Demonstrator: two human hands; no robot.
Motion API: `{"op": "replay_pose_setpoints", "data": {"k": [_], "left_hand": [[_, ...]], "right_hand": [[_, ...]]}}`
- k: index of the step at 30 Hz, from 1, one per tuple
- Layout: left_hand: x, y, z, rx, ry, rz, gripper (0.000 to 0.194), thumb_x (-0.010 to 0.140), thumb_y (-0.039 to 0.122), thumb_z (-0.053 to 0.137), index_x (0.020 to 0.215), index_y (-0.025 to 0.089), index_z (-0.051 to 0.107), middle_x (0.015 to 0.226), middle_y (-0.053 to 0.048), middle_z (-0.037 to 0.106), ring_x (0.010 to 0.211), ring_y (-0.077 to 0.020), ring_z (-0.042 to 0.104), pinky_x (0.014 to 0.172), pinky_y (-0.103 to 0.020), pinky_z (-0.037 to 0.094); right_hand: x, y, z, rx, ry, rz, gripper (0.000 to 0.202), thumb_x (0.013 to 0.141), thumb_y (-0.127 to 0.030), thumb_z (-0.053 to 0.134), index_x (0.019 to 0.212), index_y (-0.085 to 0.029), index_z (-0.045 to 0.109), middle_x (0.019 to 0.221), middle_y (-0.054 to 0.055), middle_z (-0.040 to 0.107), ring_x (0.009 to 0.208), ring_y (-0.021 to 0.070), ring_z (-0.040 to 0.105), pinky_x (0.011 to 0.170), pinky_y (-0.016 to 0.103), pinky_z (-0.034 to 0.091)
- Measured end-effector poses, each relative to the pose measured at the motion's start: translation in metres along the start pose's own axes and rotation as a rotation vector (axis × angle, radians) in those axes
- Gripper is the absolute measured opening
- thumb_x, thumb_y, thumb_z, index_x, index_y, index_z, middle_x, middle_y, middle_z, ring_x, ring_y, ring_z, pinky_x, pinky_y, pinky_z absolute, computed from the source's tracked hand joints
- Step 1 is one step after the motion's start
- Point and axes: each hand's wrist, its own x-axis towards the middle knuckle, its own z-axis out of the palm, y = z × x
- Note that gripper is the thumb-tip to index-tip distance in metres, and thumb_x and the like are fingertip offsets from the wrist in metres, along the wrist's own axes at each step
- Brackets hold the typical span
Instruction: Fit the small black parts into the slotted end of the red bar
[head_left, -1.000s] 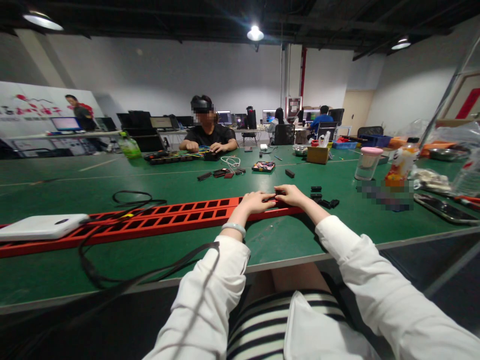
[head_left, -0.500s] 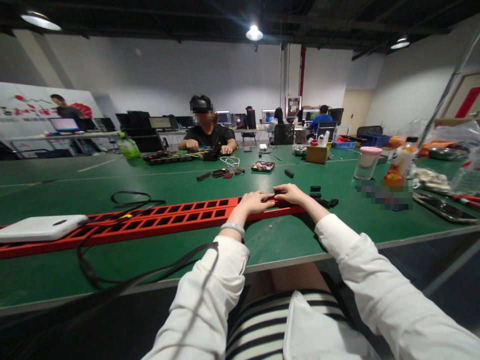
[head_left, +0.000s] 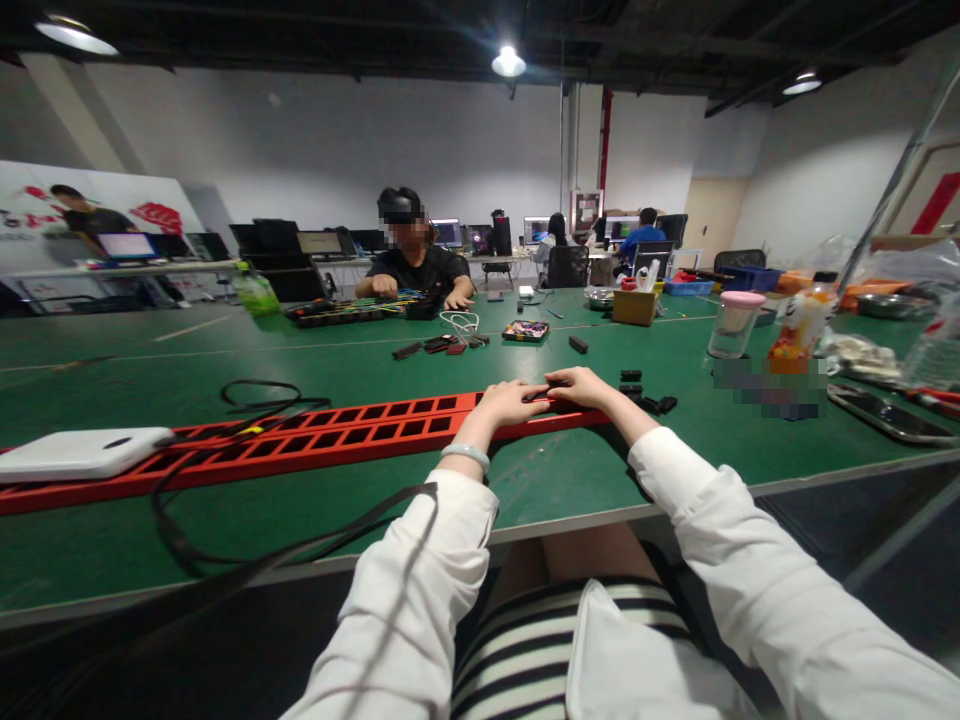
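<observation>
A long red slotted frame [head_left: 390,430], with two rows of rectangular openings, lies across the green table. My left hand [head_left: 512,403] rests over its right part, fingers on top and thumb on the near side, gripping it. Facing it, my right hand [head_left: 581,388] has its fingers bent down on a small black block [head_left: 553,382] at the frame; most of that block is hidden by the fingers. The two hands' fingertips nearly meet. Just right of my right hand lie several loose black blocks [head_left: 631,377] and a black connector-like piece [head_left: 664,404].
A white power bank [head_left: 86,453] sits on the frame's left end, with a black cable [head_left: 180,540] trailing. Beyond are a small tray [head_left: 526,331] and dark pieces [head_left: 442,345]. At right stand a pink-lidded jar [head_left: 733,325], a bottle [head_left: 799,330] and a phone [head_left: 892,420]. Opposite sits a co-worker [head_left: 416,260].
My hands keep nearly the same place on the frame. The view tilts down very slightly, and a person standing at the far left has leaned further left.
</observation>
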Motion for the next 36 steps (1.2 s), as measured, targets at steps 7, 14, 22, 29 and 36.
{"op": "replay_pose_setpoints", "data": {"k": [7,14,22,29,36], "left_hand": [[-0.002,0.002,-0.002,0.001,0.004,-0.012,0.056,0.075,0.068,0.03,0.124,0.043,0.042,0.123,0.003,0.05,0.108,-0.0248,0.047,0.088,-0.033,0.034],[-0.002,0.003,-0.002,-0.006,-0.006,-0.022,0.055,0.075,0.068,0.032,0.123,0.044,0.041,0.124,0.004,0.049,0.11,-0.0248,0.046,0.088,-0.032,0.034],[-0.001,0.001,-0.002,-0.014,-0.022,-0.022,0.057,0.075,0.068,0.032,0.124,0.042,0.041,0.127,0.004,0.046,0.112,-0.0246,0.044,0.091,-0.032,0.032],[0.002,-0.002,0.001,-0.007,-0.012,0.006,0.057,0.074,0.069,0.031,0.125,0.043,0.04,0.126,0.004,0.047,0.11,-0.0253,0.046,0.09,-0.033,0.032],[0.0,0.001,-0.002,-0.008,-0.029,-0.022,0.057,0.075,0.068,0.032,0.125,0.043,0.04,0.127,0.004,0.047,0.111,-0.0252,0.045,0.091,-0.032,0.031]], "right_hand": [[0.001,0.004,0.003,-0.02,0.011,-0.031,0.047,0.072,-0.036,0.056,0.115,-0.016,0.055,0.117,0.006,0.056,0.108,0.0188,0.051,0.093,0.027,0.037],[-0.002,-0.001,0.0,0.018,-0.014,-0.002,0.045,0.074,-0.031,0.054,0.117,-0.017,0.054,0.117,0.005,0.056,0.106,0.0191,0.052,0.091,0.027,0.038],[-0.004,-0.004,-0.004,0.039,-0.051,0.032,0.045,0.071,-0.02,0.052,0.116,-0.018,0.055,0.118,0.002,0.055,0.106,0.0186,0.052,0.091,0.025,0.039],[-0.006,-0.003,-0.006,0.116,-0.067,0.028,0.047,0.071,-0.016,0.051,0.117,-0.015,0.054,0.117,0.004,0.056,0.104,0.0205,0.053,0.091,0.028,0.04],[-0.006,-0.001,-0.009,0.151,-0.122,0.032,0.047,0.073,-0.017,0.052,0.12,-0.016,0.051,0.121,0.005,0.052,0.107,0.02,0.052,0.091,0.029,0.039]]}}
